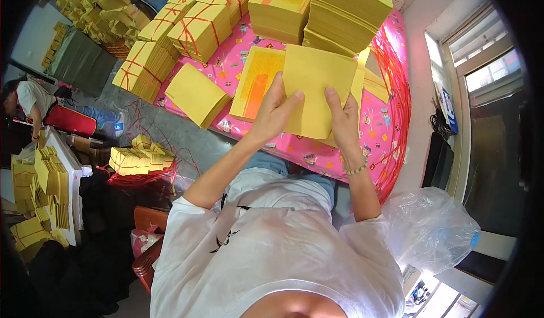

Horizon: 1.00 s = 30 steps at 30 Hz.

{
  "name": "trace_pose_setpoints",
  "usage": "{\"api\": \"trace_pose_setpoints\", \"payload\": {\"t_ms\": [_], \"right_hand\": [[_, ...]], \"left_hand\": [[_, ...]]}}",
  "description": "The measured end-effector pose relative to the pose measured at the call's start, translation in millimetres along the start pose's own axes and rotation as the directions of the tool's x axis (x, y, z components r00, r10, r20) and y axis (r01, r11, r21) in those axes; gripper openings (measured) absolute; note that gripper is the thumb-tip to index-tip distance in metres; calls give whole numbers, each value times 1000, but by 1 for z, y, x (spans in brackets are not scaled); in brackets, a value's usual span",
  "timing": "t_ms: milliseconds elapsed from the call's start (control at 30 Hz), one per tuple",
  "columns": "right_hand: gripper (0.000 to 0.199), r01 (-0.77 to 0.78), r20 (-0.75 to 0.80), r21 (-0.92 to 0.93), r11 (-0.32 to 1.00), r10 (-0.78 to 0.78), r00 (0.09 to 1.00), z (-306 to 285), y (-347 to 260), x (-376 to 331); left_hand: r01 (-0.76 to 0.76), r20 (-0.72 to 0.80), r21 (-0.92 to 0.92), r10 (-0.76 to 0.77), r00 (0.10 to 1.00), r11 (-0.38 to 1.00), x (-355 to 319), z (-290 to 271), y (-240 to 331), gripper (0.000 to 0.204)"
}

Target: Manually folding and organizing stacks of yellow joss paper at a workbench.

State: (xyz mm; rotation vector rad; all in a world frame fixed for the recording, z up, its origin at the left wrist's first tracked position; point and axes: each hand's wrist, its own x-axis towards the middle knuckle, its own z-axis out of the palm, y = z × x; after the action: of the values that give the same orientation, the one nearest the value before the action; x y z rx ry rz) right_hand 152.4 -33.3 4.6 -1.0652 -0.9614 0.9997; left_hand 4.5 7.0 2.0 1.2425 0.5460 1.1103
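Between both hands I hold a stack of yellow paper (pixel 317 86) over a table with a pink patterned cover (pixel 226 126). My left hand (pixel 279 105) grips its left edge, thumb on top. On the opposite edge my right hand (pixel 343 114) is closed the same way, a beaded bracelet on its wrist. Under and left of the held paper lies a yellow stack with orange print (pixel 258 83). A smaller plain yellow stack (pixel 197 94) rests farther left, near the table edge. Part of what lies beneath the held paper is hidden.
Bundles tied with red string (pixel 201 29) and tall yellow stacks (pixel 345 18) fill the table's far side. Loose red strings (pixel 396 74) hang along its right edge. A clear plastic bag (pixel 433 227) stands at right. Another person (pixel 42 105) sits at left beside a paper-laden white table (pixel 71 188).
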Motion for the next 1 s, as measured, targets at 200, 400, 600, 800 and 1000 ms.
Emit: {"api": "trace_pose_setpoints", "payload": {"t_ms": [200, 400, 600, 800, 1000], "right_hand": [[28, 65, 59, -46, 997, -63, 996, 0, 2, -11], [27, 181, 73, -54, 982, -177, 982, 3, -8, 0], [18, 112, 55, -77, 991, -108, 993, 0, -1, -1], [17, 47, 65, -119, 992, -40, 997, 0, 7, -2], [23, -160, 231, -179, 971, 200, 952, -1, 12, -18]], "left_hand": [[-60, -70, -55, 56, 996, 997, -10, 5, 3, 37], [-34, -92, -78, 27, 995, 996, -21, -3, -1, 44], [23, -132, -130, -40, 990, 991, -39, -6, -11, 39], [49, -178, -85, -63, 982, 995, -56, -11, -22, 38], [63, -220, -101, -84, 972, 993, -59, -17, -21, 36]]}}
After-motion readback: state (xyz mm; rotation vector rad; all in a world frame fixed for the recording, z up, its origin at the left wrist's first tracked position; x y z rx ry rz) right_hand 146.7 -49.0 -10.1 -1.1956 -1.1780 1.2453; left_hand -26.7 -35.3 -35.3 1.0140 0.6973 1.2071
